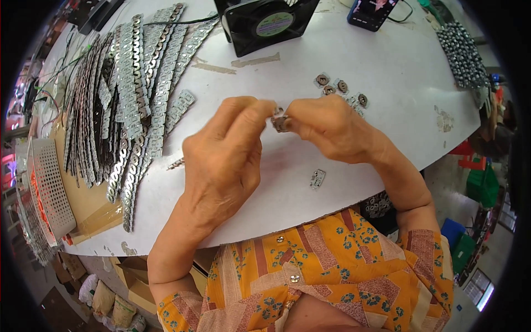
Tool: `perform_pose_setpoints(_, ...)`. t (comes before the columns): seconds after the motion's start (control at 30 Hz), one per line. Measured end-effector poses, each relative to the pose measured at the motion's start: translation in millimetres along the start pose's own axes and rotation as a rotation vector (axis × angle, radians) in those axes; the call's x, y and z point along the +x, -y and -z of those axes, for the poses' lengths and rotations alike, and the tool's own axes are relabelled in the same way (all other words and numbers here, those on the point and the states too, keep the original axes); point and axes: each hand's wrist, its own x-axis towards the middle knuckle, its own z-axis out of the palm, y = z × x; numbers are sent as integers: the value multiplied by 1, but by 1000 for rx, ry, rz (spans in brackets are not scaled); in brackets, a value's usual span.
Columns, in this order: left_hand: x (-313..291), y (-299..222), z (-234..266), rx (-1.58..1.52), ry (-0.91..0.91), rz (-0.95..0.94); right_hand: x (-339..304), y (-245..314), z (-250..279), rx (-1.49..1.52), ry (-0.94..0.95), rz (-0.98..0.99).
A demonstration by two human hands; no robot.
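Over the middle of the white table, my left hand (pixel 224 149) and my right hand (pixel 332 130) meet with bent, pinched fingers. A small dark metal part with a round shape (pixel 281 124) is between the fingertips of my right hand. My left thumb and fingertips press together right beside it; what they hold, if anything, is too small and blurred to make out. Just beyond my right hand lie several small metal plates with brown round pieces (pixel 342 86). A single silver metal plate (pixel 317 179) rests between my right forearm and the table's near edge.
Long strips of joined metal plates (pixel 160 94) are piled at the left, beside a white perforated basket (pixel 52 188). A black fan (pixel 271 27) stands at the back, with a phone (pixel 371 14) to its right. A heap of shiny metal pieces (pixel 462 54) sits at the far right.
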Motion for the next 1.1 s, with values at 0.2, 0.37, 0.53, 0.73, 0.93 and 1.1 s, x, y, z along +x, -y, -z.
perform_pose_setpoints(0.2,-5,-4,1,19,171,138,4,-1,16,-190,14,93)
perform_pose_setpoints(0.37,-6,-13,7,-314,242,317,3,2,13,120,113,144)
perform_pose_setpoints(0.53,-6,-9,14,-315,370,455,-2,2,6,172,159,48)
perform_pose_setpoints(0.73,1,-20,23,-628,386,707,3,26,18,358,220,-130)
perform_pose_setpoints(0.93,-4,-14,12,-668,260,708,6,21,11,1112,254,-730)
perform_pose_setpoints(1.1,-9,-3,1,-263,110,255,6,24,7,704,92,-587)
